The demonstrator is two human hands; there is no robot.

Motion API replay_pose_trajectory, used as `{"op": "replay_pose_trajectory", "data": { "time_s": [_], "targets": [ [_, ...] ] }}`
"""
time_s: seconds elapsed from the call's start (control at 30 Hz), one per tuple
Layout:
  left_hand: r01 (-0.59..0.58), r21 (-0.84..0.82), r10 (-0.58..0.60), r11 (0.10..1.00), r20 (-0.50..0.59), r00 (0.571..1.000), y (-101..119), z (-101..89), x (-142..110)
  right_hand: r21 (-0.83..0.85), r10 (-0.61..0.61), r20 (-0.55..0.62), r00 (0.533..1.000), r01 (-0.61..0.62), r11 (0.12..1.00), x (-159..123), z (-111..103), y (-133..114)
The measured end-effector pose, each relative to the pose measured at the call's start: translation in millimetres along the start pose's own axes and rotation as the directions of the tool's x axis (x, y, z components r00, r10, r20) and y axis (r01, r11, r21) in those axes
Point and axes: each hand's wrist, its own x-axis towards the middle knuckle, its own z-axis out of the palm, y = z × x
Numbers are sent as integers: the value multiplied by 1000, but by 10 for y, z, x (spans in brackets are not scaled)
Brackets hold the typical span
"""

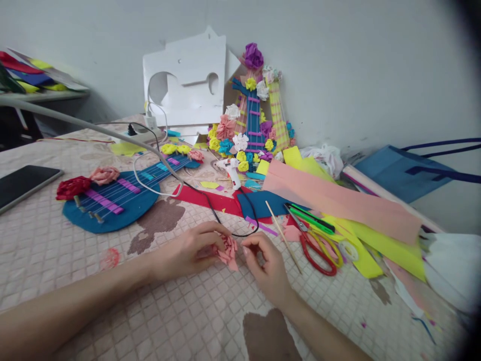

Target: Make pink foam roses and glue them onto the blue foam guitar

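Note:
My left hand is closed around the left side of a crumpled pink paper flower, just above the tablecloth. To the right of the flower, my right hand has thumb and index finger pinched together, a small gap away from the petals. Anything between those fingertips is too small to make out. Beyond both hands lies a blue paper guitar with purple strips, strings, and red and pink paper flowers. A white glue gun stands behind the hands, its black cord looping towards them.
Right of my hands lie a wooden stick, red-handled scissors, a green cutter, a tape roll and pink paper. Flower-covered paper guitars lean on the wall. A phone lies left; a white cable crosses above the blue guitar.

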Motion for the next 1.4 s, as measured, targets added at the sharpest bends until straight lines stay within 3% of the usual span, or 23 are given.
{"op": "replay_pose_trajectory", "data": {
  "time_s": [0.3, 0.67, 0.83, 1.0, 1.4],
  "targets": [
    [13, 22, -12, 1000, -26, 1000, 7, -14, -9, 2, 77, 35, 996, -77, 997, -6, 0, 10],
    [16, 40, -14, 999, -38, 999, -9, -9, -26, -19, 9, 36, 999, -8, 1000, 60, -38, -10],
    [-30, -6, 30, 1000, -6, 1000, -10, 13, -22, -82, -52, 172, 984, 66, 994, 320, -119, -113],
    [-23, -15, 23, 1000, -8, 1000, 6, 16, -6, -137, -4, 340, 940, 54, 989, 532, -109, -165],
    [10, -15, -10, 1000, -11, 1000, -35, 45, -22, -254, -91, 468, 879, 232, 939, 606, -85, -147]
  ]
}}
